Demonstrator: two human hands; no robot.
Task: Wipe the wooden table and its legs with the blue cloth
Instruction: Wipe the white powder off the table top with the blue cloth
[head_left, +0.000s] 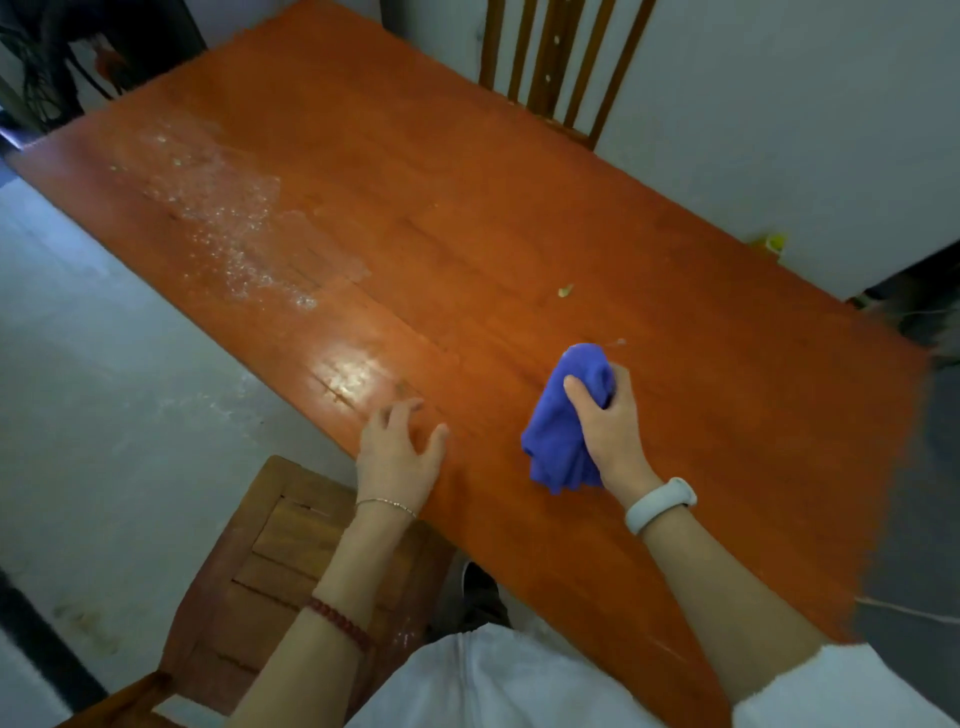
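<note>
Two bare hands over the long orange-brown wooden table (467, 218). Right hand (610, 426) grips the bunched blue cloth (563, 421): thumb curled across the top of the wad, fingers wrapped round its far side. Cloth sits under and to the left of that hand, pressed on the tabletop, loose folds trailing back toward the wrist. White band (660, 504) on the right wrist.

Left hand (400, 452) lies well apart to the left of the cloth, fingers spread and relaxed, fingertips on the wood near the table's near-left edge; holds nothing. Thin chain bracelet (387, 503) at the wrist, red bead bracelet (340, 621) further up the forearm.

No containers in view.

Beyond the left hand, a glossy glare patch, then a whitish speckled residue patch (223, 208) toward the far-left end. A small pale green scrap (565, 291) lies just beyond the right hand. Bare wood runs ahead of and to the right of the right hand up to the far edge by the white wall. A slatted wooden chair (291, 561) stands below the left forearm, against the near edge; another wooden chair back (550, 62) rises past the far edge.
</note>
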